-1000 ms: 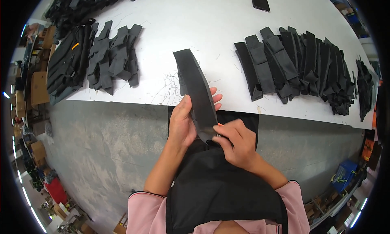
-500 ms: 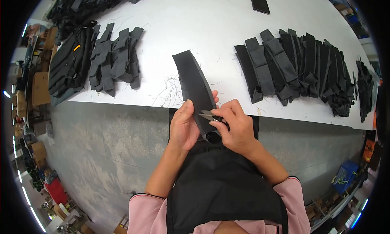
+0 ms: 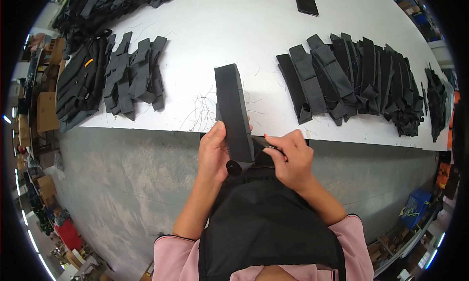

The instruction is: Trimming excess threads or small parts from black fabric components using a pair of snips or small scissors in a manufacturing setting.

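Observation:
A long black fabric strip (image 3: 233, 105) with a rolled lower end is held over the table's front edge. My left hand (image 3: 213, 151) grips its left side, thumb in front and fingers behind. My right hand (image 3: 294, 159) is closed on small thread snips (image 3: 263, 143), whose blades lie at the strip's right edge, near the lower part. Whether the blades touch the fabric I cannot tell. Loose dark thread ends (image 3: 200, 110) lie on the table just left of the strip.
Many similar black strips (image 3: 349, 81) lie in a row on the white table (image 3: 234, 32) at the right. To the left are more strips (image 3: 134, 78), black bags (image 3: 84, 83) and a dark fabric heap (image 3: 97, 7). A phone (image 3: 306, 1) lies at the far side.
The strip has turned more upright and shows a different face. My right hand with the snips has shifted slightly right, from over the fabric to its right edge.

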`<state>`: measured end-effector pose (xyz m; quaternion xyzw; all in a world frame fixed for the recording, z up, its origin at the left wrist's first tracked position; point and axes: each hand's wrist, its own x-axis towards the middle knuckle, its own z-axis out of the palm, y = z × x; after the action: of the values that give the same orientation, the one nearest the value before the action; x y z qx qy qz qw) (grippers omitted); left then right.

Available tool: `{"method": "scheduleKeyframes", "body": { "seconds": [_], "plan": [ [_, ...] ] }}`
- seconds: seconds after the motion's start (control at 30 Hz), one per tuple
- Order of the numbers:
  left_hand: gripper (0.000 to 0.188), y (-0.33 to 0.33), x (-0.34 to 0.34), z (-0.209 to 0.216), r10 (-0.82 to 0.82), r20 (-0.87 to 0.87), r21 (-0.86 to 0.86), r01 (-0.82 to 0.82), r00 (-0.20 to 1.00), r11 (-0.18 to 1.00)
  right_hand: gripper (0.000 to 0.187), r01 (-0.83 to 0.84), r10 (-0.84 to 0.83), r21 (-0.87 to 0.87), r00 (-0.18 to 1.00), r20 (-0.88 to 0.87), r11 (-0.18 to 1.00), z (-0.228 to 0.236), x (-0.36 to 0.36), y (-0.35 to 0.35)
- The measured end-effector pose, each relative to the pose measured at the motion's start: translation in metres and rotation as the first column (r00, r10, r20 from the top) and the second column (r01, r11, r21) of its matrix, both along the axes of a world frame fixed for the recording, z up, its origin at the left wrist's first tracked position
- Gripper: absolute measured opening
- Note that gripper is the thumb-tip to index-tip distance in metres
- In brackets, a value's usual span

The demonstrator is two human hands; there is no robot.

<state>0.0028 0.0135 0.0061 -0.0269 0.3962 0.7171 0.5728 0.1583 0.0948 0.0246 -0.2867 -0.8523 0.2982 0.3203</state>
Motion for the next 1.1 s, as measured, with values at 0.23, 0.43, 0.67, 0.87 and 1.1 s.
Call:
{"method": "scheduleKeyframes", "body": {
  "seconds": [0.23,0.43,0.67,0.87,1.1],
  "plan": [
    [0.038,0.003,-0.001,0.006,-0.006,-0.020,-0.039,0.005,1.000,0.999,0.026,-0.026,0.021,0.066,0.997,0.071,0.997,0.001,0.002,0.006],
    [0.038,0.005,0.001,0.006,0.002,0.022,-0.032,-0.002,1.000,0.999,0.027,-0.044,0.033,0.115,0.995,0.095,0.992,0.001,0.004,0.008],
    [0.036,0.007,0.003,0.010,-0.020,0.020,-0.066,0.021,1.000,0.998,0.023,-0.041,0.035,0.096,0.998,0.061,0.995,0.000,0.002,0.008],
    [0.034,0.002,0.001,0.006,-0.057,0.002,-0.097,0.057,0.998,0.994,0.022,-0.016,0.016,0.006,0.999,0.049,1.000,-0.001,0.006,0.004],
    [0.029,-0.002,-0.002,-0.022,-0.084,0.304,0.072,0.065,0.949,0.995,0.019,-0.114,-0.058,-0.749,0.978,-0.200,0.653,-0.006,-0.007,0.005]
  ]
}}
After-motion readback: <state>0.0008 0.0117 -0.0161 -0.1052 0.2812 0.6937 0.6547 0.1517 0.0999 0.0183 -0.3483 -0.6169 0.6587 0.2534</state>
